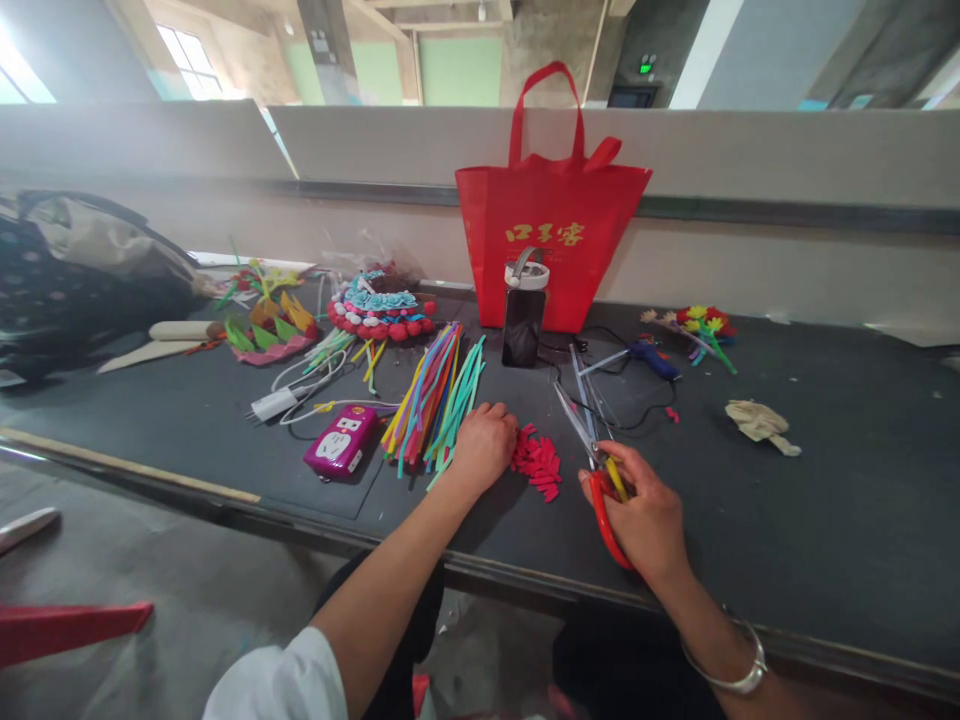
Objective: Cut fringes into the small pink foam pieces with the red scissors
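My left hand (486, 442) rests on the dark tabletop, fingers curled together, at the left edge of a small heap of short red pieces (541, 468). Whatever its fingertips hold, if anything, is hidden. In my right hand (651, 515) is a pair of scissors (607, 522) with red and yellow on the handles, its metal blades pointing away from me, to the right of the heap. Just left of my left hand lies a bundle of colourful thin strips (427, 395), with turquoise strips (466, 385) along its right side.
A purple power socket box (343, 441) and a white charger (274, 404) lie left. Behind the heap stand a phone (523, 328), a cup (534, 272) and a red bag (551, 230). A blue glue gun (654, 358) with its cord, craft flowers (701, 325) and crumpled cloth (759, 421) lie right.
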{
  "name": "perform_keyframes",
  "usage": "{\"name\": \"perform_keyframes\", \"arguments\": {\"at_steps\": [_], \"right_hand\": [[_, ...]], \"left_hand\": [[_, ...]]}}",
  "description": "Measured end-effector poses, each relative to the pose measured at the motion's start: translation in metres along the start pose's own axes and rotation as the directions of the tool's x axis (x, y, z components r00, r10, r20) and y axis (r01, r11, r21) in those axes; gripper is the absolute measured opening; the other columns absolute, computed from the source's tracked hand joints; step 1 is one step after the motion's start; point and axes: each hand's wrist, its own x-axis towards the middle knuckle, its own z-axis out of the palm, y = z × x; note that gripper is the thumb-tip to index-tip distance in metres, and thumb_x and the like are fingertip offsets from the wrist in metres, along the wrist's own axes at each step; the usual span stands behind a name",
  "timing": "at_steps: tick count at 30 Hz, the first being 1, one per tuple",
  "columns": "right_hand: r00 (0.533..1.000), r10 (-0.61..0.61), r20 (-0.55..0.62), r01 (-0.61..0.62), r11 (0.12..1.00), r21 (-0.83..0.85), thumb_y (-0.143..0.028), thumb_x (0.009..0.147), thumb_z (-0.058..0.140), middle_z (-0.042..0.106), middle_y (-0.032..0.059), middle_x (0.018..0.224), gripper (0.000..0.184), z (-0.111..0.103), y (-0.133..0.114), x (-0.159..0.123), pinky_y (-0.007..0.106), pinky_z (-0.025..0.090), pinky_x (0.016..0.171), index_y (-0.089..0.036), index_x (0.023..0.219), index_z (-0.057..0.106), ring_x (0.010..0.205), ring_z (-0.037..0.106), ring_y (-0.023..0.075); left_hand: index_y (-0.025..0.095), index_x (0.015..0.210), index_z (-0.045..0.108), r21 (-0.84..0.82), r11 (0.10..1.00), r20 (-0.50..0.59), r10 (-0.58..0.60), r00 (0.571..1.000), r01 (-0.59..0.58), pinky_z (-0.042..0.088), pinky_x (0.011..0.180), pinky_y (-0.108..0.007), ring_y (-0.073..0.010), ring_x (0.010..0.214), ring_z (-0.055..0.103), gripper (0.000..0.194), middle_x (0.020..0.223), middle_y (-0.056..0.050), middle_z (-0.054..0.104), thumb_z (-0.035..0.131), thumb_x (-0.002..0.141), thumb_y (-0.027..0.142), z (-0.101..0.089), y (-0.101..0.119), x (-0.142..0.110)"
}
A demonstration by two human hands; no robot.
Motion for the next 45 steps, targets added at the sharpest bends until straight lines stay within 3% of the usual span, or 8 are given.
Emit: {"name": "perform_keyframes", "arguments": {"at_steps": [9, 16, 18, 22, 23, 33, 39, 45], "right_hand": [[0.983, -0.176, -0.051, 0.167, 0.975, -0.145, -0.035, 0.08, 0.063, 0.074, 0.0, 0.095, 0.034, 0.003, 0.001, -0.007, 0.024, 0.052, 0.07, -0.027, 0.113, 0.064, 0.077, 0.07, 0.0159], [0.962, -0.272, -0.01, 0.269, 0.956, -0.119, -0.026, 0.082, 0.057, 0.07, 0.0033, 0.1, 0.037, 0.003, -0.002, -0.01, 0.029, 0.053, 0.078, -0.025, 0.119, 0.059, 0.082, 0.066, 0.0172], [0.964, -0.267, -0.006, 0.264, 0.956, -0.127, -0.026, 0.081, 0.058, 0.068, 0.0035, 0.097, 0.039, 0.004, -0.001, -0.01, 0.03, 0.053, 0.076, -0.025, 0.12, 0.058, 0.082, 0.065, 0.0183], [0.965, -0.263, 0.021, 0.262, 0.95, -0.169, -0.023, 0.08, 0.058, 0.067, 0.0042, 0.1, 0.041, 0.008, 0.002, -0.008, 0.033, 0.053, 0.077, -0.026, 0.121, 0.057, 0.087, 0.064, 0.0204], [0.964, -0.263, 0.03, 0.264, 0.947, -0.18, -0.023, 0.08, 0.058, 0.067, 0.0043, 0.1, 0.042, 0.009, 0.002, -0.008, 0.033, 0.053, 0.077, -0.026, 0.121, 0.057, 0.088, 0.064, 0.0206], [0.969, -0.237, 0.067, 0.246, 0.945, -0.214, -0.022, 0.078, 0.058, 0.068, 0.0024, 0.094, 0.043, 0.008, 0.0, -0.008, 0.031, 0.052, 0.07, -0.028, 0.12, 0.058, 0.082, 0.064, 0.0194], [0.949, -0.302, 0.093, 0.316, 0.889, -0.331, -0.022, 0.079, 0.057, 0.07, 0.005, 0.102, 0.042, 0.005, -0.001, -0.007, 0.036, 0.051, 0.08, -0.025, 0.12, 0.06, 0.094, 0.064, 0.0238], [0.963, -0.256, 0.087, 0.269, 0.88, -0.391, -0.026, 0.08, 0.057, 0.071, 0.0056, 0.098, 0.039, 0.001, 0.005, -0.005, 0.036, 0.05, 0.076, -0.024, 0.119, 0.061, 0.085, 0.065, 0.0227]], "left_hand": [[0.017, 0.084, 0.065, -0.216, 0.967, -0.053, -0.151, 0.987, 0.136, 0.044, 0.073, -0.031, -0.0203, 0.08, 0.061, 0.015, 0.085, -0.008, 0.065, 0.05, 0.082, 0.017, -0.001, 0.002, -0.002], [0.017, 0.077, 0.062, -0.506, 0.844, -0.1, -0.261, 0.96, 0.177, 0.043, 0.061, -0.024, -0.0136, 0.065, 0.059, 0.007, 0.07, -0.001, 0.064, 0.055, 0.076, 0.017, -0.008, 0.002, -0.006], [0.017, 0.077, 0.06, -0.683, 0.704, -0.069, -0.328, 0.942, 0.195, 0.041, 0.055, -0.022, -0.011, 0.057, 0.055, 0.004, 0.065, 0.001, 0.061, 0.056, 0.076, 0.019, -0.009, 0.001, -0.009], [0.016, 0.076, 0.059, -0.981, 0.089, 0.127, -0.379, 0.917, 0.173, 0.037, 0.05, -0.021, -0.0073, 0.047, 0.048, 0.011, 0.06, 0.004, 0.057, 0.065, 0.07, 0.024, -0.013, 0.002, -0.015], [0.016, 0.075, 0.06, -0.985, 0.01, 0.154, -0.363, 0.919, 0.17, 0.037, 0.05, -0.021, -0.007, 0.046, 0.047, 0.013, 0.059, 0.004, 0.056, 0.067, 0.07, 0.025, -0.014, 0.003, -0.016], [0.015, 0.076, 0.06, -0.972, -0.018, 0.23, -0.289, 0.929, 0.235, 0.037, 0.047, -0.021, -0.0071, 0.046, 0.047, 0.015, 0.056, 0.004, 0.056, 0.07, 0.067, 0.022, -0.014, 0.01, -0.02], [0.015, 0.077, 0.062, -0.892, -0.318, 0.38, -0.144, 0.914, 0.321, 0.043, 0.054, -0.023, -0.0089, 0.055, 0.055, 0.017, 0.066, 0.001, 0.061, 0.074, 0.067, 0.023, -0.018, 0.01, -0.024], [0.012, 0.078, 0.065, -0.832, -0.439, 0.431, -0.127, 0.894, 0.339, 0.044, 0.052, -0.022, -0.0086, 0.054, 0.057, 0.018, 0.072, -0.003, 0.067, 0.076, 0.066, 0.021, -0.019, 0.007, -0.025]]}}
